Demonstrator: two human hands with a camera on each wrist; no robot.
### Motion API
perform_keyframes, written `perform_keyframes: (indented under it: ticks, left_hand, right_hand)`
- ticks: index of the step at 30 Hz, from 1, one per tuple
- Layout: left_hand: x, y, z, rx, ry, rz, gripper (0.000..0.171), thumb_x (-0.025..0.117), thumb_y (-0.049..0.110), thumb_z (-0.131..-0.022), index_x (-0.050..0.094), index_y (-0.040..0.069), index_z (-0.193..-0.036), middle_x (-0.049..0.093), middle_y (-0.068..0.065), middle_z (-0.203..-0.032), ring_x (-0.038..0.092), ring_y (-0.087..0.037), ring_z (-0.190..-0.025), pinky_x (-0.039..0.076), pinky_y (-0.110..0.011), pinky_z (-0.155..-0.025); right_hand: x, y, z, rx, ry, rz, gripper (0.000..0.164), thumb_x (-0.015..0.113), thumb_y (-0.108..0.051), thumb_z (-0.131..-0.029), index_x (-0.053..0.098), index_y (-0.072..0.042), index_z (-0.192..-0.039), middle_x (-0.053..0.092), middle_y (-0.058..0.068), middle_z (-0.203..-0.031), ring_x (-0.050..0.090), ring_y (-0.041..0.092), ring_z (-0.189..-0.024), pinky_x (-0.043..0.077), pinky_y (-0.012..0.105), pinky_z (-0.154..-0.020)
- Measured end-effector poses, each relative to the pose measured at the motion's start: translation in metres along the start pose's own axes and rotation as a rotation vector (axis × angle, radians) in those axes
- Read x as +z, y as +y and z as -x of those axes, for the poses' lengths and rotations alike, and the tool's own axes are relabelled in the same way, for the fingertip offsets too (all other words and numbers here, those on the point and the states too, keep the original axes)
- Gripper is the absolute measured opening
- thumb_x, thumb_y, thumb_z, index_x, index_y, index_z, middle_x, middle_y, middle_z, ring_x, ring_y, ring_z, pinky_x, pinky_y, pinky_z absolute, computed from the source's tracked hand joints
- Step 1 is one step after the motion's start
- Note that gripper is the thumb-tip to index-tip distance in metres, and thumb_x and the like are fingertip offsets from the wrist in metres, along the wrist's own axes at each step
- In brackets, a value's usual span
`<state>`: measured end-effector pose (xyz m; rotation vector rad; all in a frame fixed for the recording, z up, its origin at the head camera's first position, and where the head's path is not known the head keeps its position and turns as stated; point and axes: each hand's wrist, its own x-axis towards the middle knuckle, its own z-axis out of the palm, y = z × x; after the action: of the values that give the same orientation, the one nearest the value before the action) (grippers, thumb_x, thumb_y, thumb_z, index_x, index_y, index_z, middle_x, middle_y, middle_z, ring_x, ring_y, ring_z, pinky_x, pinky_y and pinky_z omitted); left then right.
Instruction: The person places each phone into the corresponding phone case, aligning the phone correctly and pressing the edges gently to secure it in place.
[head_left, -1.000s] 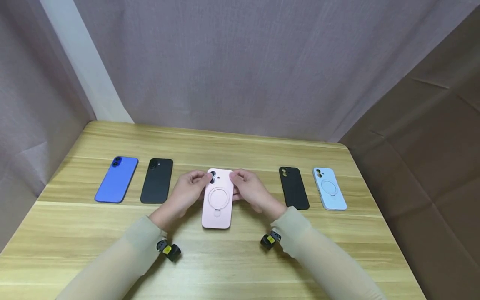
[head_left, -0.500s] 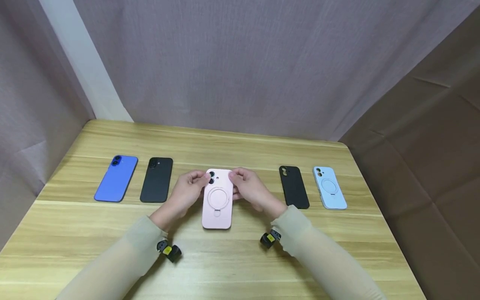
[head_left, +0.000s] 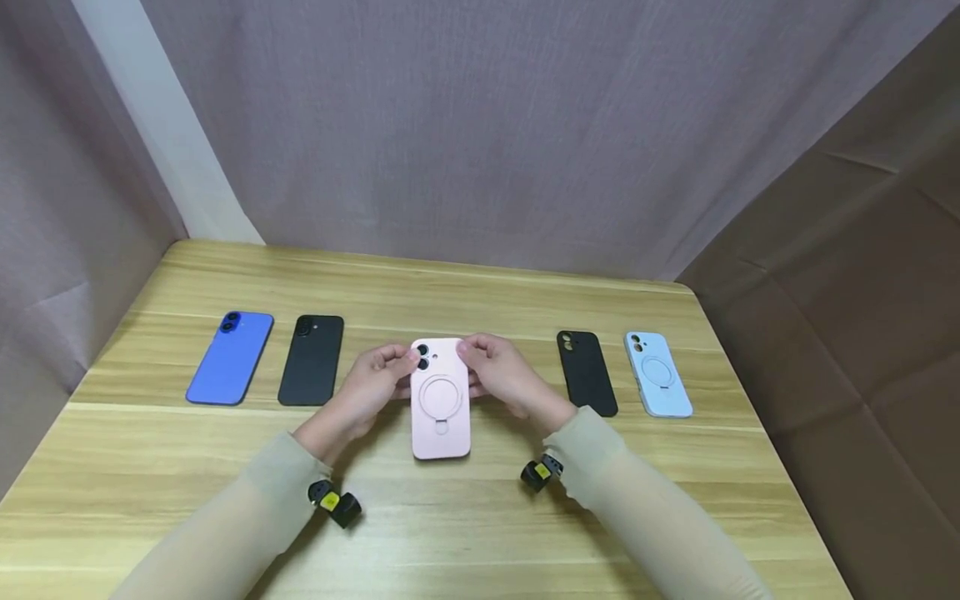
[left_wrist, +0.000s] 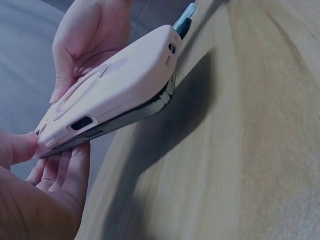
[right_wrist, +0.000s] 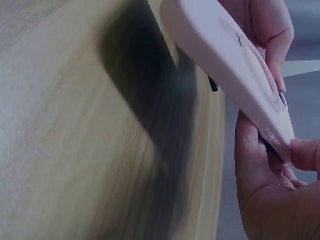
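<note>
A pink phone case (head_left: pixel 441 437) with a ring on its back is held between both hands, above the table. My left hand (head_left: pixel 370 385) pinches its upper left corner by the camera lenses, thumb on top and fingers beneath. On the upper right corner, my right hand (head_left: pixel 510 375) grips in the same way. Seen from the left wrist, a phone (left_wrist: pixel 145 110) with a dark and metallic edge sits under the case (left_wrist: pixel 135 70); its edge stands out below the case rim along the near side and lower end. The phone's screen side is hidden.
On the wooden table (head_left: pixel 465 533), a blue phone (head_left: pixel 231 362) and a black phone (head_left: pixel 311 367) lie to the left. A black case (head_left: pixel 587 375) and a light blue case (head_left: pixel 671 392) lie to the right. Curtains (head_left: pixel 450 142) stand behind the table.
The lower end of the pink case has swung slightly to the right, so it looks straighter. Both hands keep their grip at the top corners.
</note>
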<state>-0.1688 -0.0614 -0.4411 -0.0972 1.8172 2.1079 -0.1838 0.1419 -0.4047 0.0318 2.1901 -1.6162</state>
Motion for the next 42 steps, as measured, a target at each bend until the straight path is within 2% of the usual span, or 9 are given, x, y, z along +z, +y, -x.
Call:
perform_keyframes:
  ticks: [9, 13, 17, 20, 25, 37, 42]
  left_hand:
    - [-0.001, 0.003, 0.002, -0.054, -0.015, 0.076, 0.027, 0.056, 0.017, -0.099, 0.056, -0.004, -0.116, 0.064, -0.013, -0.104, 0.065, -0.019, -0.089, 0.056, -0.034, -0.082]
    - [0.000, 0.004, 0.001, -0.040, -0.007, 0.057, 0.030, 0.058, 0.021, -0.098, 0.058, -0.003, -0.117, 0.065, -0.013, -0.105, 0.064, -0.019, -0.091, 0.055, -0.032, -0.082]
    - [0.002, 0.005, 0.001, 0.002, -0.019, 0.024, 0.032, 0.058, 0.021, -0.098, 0.057, -0.003, -0.119, 0.065, -0.014, -0.107, 0.063, -0.020, -0.093, 0.055, -0.033, -0.083]
    - [0.003, 0.004, 0.003, 0.022, -0.063, 0.011, 0.033, 0.058, 0.018, -0.098, 0.055, -0.003, -0.122, 0.065, -0.015, -0.109, 0.064, -0.021, -0.095, 0.054, -0.035, -0.085]
    - [0.004, -0.001, 0.005, -0.001, -0.127, -0.037, 0.033, 0.059, 0.018, -0.098, 0.055, -0.004, -0.123, 0.066, -0.015, -0.108, 0.064, -0.021, -0.096, 0.053, -0.037, -0.088]
    - [0.005, -0.006, 0.005, -0.004, -0.136, -0.035, 0.031, 0.061, 0.015, -0.096, 0.057, -0.006, -0.119, 0.064, -0.017, -0.112, 0.064, -0.025, -0.101, 0.054, -0.036, -0.087]
    - [0.007, -0.009, 0.005, 0.011, -0.130, -0.059, 0.028, 0.059, 0.012, -0.097, 0.058, -0.006, -0.117, 0.065, -0.017, -0.110, 0.065, -0.026, -0.100, 0.054, -0.035, -0.085]
  right_hand:
    - [0.003, -0.004, 0.000, 0.022, -0.004, -0.001, 0.031, 0.044, -0.025, -0.104, 0.059, -0.004, -0.121, 0.064, 0.014, -0.094, 0.064, 0.021, -0.077, 0.058, 0.036, -0.066]
    - [0.004, -0.002, 0.000, 0.028, 0.019, -0.023, 0.032, 0.044, -0.025, -0.104, 0.059, -0.004, -0.122, 0.063, 0.014, -0.092, 0.063, 0.020, -0.075, 0.057, 0.037, -0.068]
    - [0.003, -0.001, -0.001, 0.023, 0.058, -0.026, 0.030, 0.044, -0.025, -0.104, 0.061, -0.004, -0.118, 0.062, 0.012, -0.090, 0.060, 0.020, -0.074, 0.056, 0.036, -0.068]
    - [0.002, -0.001, -0.001, 0.010, 0.085, -0.020, 0.029, 0.044, -0.024, -0.104, 0.061, -0.004, -0.115, 0.062, 0.011, -0.090, 0.059, 0.019, -0.073, 0.055, 0.032, -0.066]
    - [-0.001, -0.002, -0.001, -0.009, 0.122, -0.025, 0.027, 0.045, -0.023, -0.104, 0.062, -0.004, -0.112, 0.060, 0.009, -0.087, 0.057, 0.017, -0.070, 0.054, 0.029, -0.063]
    - [-0.005, -0.002, -0.003, -0.017, 0.178, -0.018, 0.028, 0.045, -0.026, -0.104, 0.062, -0.005, -0.109, 0.059, 0.009, -0.087, 0.056, 0.017, -0.071, 0.054, 0.031, -0.065]
    - [-0.005, -0.003, -0.002, -0.004, 0.174, -0.020, 0.028, 0.045, -0.027, -0.104, 0.062, -0.005, -0.110, 0.060, 0.011, -0.089, 0.057, 0.018, -0.072, 0.055, 0.033, -0.068]
